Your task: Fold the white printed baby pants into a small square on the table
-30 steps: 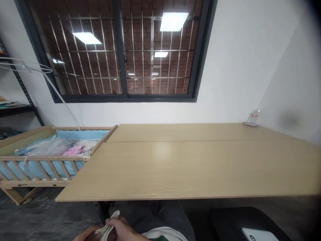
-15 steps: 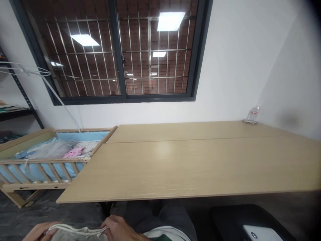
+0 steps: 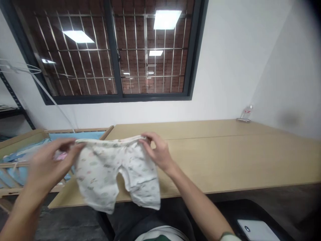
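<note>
A pair of small white shorts (image 3: pixel 100 170) with a faint leafy print hangs stretched out in front of me, above the near left part of the table. My left hand (image 3: pixel 56 155), slightly blurred, pinches one end of the waistband. At the other end, my right hand (image 3: pixel 157 149) grips the waistband between thumb and fingers. Both legs of the shorts dangle down, their hems reaching past the table's front edge.
The wooden table (image 3: pixel 213 160) stretches to the wall, with a clear bottle (image 3: pixel 247 113) at its far right corner. A wooden crib (image 3: pixel 37 132) with blue lining stands at left. A white device (image 3: pixel 258 230) lies on a black seat (image 3: pixel 240 209) at lower right.
Both hands have risen from below the table edge, bringing the shorts up and spreading them wide by the waistband. The view has shifted slightly to the right.
</note>
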Available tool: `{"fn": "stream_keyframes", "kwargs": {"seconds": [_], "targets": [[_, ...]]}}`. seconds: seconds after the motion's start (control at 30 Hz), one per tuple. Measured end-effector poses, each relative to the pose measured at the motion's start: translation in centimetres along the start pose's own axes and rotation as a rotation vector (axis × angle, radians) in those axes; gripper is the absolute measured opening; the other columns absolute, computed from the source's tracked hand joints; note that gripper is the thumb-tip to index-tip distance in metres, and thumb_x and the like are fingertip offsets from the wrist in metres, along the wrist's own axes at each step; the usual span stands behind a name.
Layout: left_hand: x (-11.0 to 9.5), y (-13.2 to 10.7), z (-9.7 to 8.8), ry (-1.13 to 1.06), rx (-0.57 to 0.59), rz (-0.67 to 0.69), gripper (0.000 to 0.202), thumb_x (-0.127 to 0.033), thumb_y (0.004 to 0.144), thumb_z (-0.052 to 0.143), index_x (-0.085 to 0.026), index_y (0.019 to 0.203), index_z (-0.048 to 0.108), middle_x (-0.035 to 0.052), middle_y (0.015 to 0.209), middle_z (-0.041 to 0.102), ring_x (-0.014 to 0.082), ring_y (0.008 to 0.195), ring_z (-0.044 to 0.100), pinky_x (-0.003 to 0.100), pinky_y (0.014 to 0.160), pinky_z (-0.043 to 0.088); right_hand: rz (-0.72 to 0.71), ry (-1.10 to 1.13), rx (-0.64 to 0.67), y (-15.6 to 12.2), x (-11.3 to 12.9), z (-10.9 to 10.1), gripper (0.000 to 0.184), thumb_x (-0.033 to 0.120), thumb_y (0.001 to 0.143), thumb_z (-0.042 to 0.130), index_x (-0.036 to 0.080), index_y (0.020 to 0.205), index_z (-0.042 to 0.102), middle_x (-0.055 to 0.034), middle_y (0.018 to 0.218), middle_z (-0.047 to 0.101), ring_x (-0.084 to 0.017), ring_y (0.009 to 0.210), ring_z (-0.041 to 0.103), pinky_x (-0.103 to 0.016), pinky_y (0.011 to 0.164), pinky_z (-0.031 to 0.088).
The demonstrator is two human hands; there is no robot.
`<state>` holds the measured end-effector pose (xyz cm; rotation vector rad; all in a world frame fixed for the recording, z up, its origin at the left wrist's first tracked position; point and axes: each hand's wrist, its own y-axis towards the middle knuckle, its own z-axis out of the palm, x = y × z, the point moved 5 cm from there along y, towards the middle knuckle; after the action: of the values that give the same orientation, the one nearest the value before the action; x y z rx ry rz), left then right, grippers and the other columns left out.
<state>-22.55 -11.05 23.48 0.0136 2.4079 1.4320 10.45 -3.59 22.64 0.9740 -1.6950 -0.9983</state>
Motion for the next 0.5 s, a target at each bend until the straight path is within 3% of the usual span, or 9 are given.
{"fn": "stream_keyframes", "kwargs": {"seconds": [0.1, 0.2, 0.27, 0.33, 0.4, 0.5], "targets": [[-4.4, 3.7, 6.8, -0.141, 0.138, 0.121, 0.04, -0.052, 0.095, 0.056, -0.016, 0.107, 0.067, -0.0028, 0.09, 0.067, 0.0114, 0.081, 0.059, 0.022, 0.082, 0.044, 0.081, -0.099, 0.077, 2.8, -4.3, -3.2, 0.024, 0.035, 0.096, 0.063, 0.018, 0.113, 0.069, -0.0068, 0.1, 0.072, -0.016, 0.086, 0.066, -0.028, 0.082, 0.052], [-5.3, 4.7, 15.3, -0.156, 0.39, 0.031, 0.031, -0.044, 0.096, 0.054, -0.017, 0.106, 0.067, 0.0016, 0.096, 0.072, 0.0154, 0.085, 0.064, 0.024, 0.078, 0.044, 0.244, -0.193, 0.233, 2.6, -10.6, -4.4, 0.024, 0.029, 0.097, 0.058, 0.016, 0.113, 0.07, -0.0062, 0.095, 0.072, -0.016, 0.084, 0.064, -0.028, 0.082, 0.049], [-5.3, 3.7, 21.0, -0.119, 0.604, -0.068, 0.03, -0.041, 0.1, 0.048, -0.018, 0.107, 0.066, 0.0049, 0.105, 0.073, 0.0186, 0.094, 0.065, 0.025, 0.078, 0.045, 0.382, -0.26, 0.367, 0.9, -15.3, -4.2, 0.026, 0.024, 0.097, 0.055, 0.013, 0.115, 0.071, -0.0065, 0.09, 0.072, -0.016, 0.081, 0.063, -0.027, 0.08, 0.047], [-5.5, 2.1, 25.6, -0.095, 0.711, -0.111, 0.029, -0.038, 0.101, 0.047, -0.017, 0.105, 0.066, 0.0085, 0.105, 0.073, 0.0206, 0.095, 0.066, 0.027, 0.077, 0.046, 0.536, -0.335, 0.483, -1.5, -19.8, -3.6, 0.026, 0.022, 0.094, 0.058, 0.011, 0.113, 0.072, -0.0068, 0.086, 0.071, -0.017, 0.078, 0.062, -0.027, 0.078, 0.045], [-5.6, 0.4, 29.2, -0.07, 0.786, -0.14, 0.025, -0.035, 0.101, 0.05, -0.016, 0.104, 0.067, 0.0113, 0.106, 0.073, 0.0218, 0.099, 0.066, 0.028, 0.08, 0.048, 0.642, -0.372, 0.539, -4.0, -23.3, -2.8, 0.023, 0.019, 0.091, 0.062, 0.011, 0.109, 0.074, -0.007, 0.084, 0.071, -0.017, 0.077, 0.061, -0.025, 0.075, 0.043], [-5.1, -1.6, 33.4, -0.03, 0.878, -0.2, 0.028, -0.037, 0.098, 0.058, -0.016, 0.116, 0.064, 0.0105, 0.117, 0.068, 0.0223, 0.105, 0.065, 0.037, 0.089, 0.054, 0.718, -0.384, 0.553, -6.8, -26.8, -1.5, 0.018, 0.014, 0.086, 0.065, 0.01, 0.1, 0.075, -0.0077, 0.082, 0.072, -0.017, 0.073, 0.061, -0.025, 0.071, 0.042]]}}
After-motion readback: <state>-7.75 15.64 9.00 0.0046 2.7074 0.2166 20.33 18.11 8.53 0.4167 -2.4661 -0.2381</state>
